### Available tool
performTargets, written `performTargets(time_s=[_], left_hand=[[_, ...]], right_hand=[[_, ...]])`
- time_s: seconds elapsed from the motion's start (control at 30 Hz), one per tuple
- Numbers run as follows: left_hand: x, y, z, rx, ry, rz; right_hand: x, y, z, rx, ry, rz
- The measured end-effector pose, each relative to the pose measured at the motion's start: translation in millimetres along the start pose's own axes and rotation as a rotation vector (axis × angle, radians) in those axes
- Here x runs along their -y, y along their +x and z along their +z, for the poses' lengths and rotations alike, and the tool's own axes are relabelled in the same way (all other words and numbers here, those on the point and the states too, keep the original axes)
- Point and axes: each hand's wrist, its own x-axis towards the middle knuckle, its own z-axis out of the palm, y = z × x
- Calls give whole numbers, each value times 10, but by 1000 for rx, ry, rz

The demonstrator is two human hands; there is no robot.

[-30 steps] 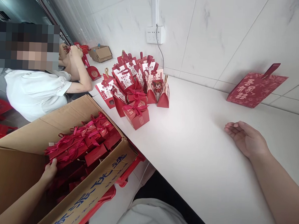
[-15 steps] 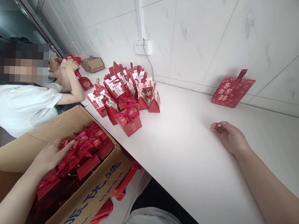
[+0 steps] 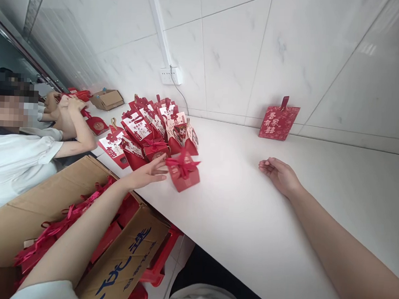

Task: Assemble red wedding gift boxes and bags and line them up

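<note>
My left hand (image 3: pixel 148 173) reaches from the carton over the white table's (image 3: pixel 249 222) edge. Its fingers are stretched out, and the tips touch the left side of a small red gift box (image 3: pixel 184 175) with a red ribbon bow. The box sits tilted on the table in front of a pile of red gift bags and boxes (image 3: pixel 154 130). My right hand (image 3: pixel 279 175) rests on its side on the table further right, fingers loosely apart, holding nothing.
A big cardboard carton (image 3: pixel 128 256) of red ribboned boxes stands at lower left on red stools (image 3: pixel 158 262). A red paper bag (image 3: pixel 279 122) leans on the tiled wall. A person in white (image 3: pixel 17 159) works at far left near a small cardboard box (image 3: pixel 107 99). A cable hangs from the wall socket (image 3: pixel 171 75).
My left hand has come up out of the carton and across to the table's edge, where a ribboned red box now sits apart from the pile. My right hand has stayed put.
</note>
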Motion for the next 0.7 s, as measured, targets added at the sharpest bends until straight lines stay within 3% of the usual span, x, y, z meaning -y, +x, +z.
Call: performTargets(time_s=[0.07, 0.13, 0.17, 0.27, 0.43, 0.5, 0.57, 0.7], left_hand=[[-81, 175, 185, -78, -91, 107], [-191, 315, 379, -186, -104, 50], [-256, 361, 470, -173, -108, -6], [-472, 412, 718, 15, -105, -53], [-725, 548, 1194, 321, -156, 158], [-744, 706, 1401, 361, -266, 208], [-728, 894, 1567, 264, -366, 198], [-679, 1202, 1688, -304, -448, 128]], right_hand=[[14, -5, 11, 2, -8, -4], [30, -17, 25, 3, -18, -11], [38, -23, 35, 4, -24, -16], [67, -39, 81, 18, -34, -26], [188, -47, 165, 111, -73, -6], [293, -62, 188, 142, -110, -10], [438, -95, 211, 161, -160, -9], [783, -205, 271, 218, -332, -18]])
